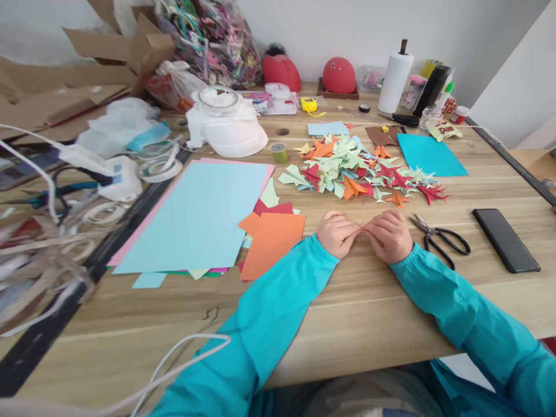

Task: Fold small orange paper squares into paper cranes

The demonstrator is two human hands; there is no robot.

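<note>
Left of the black-handled scissors (430, 231), a tiny orange piece (363, 229), seemingly paper, was pinched between left hand (337, 233) and right hand (388, 236) — apparently steadied from both sides.

The one camera sits on the person's head and looks forward and down over the table (351, 324), from above its near edge. The lap (360, 399) shows along the bottom, and the sleeves (269, 313) rise from the lower part, nearest the lens. The left hand (336, 233) and right hand (388, 236) lie at middle depth, just right of centre. The view is wide: it reaches the cardboard box (99, 43) at upper left, the phone (506, 240) toward the right, and the wall (295, 23) beyond the table's far side.
</note>
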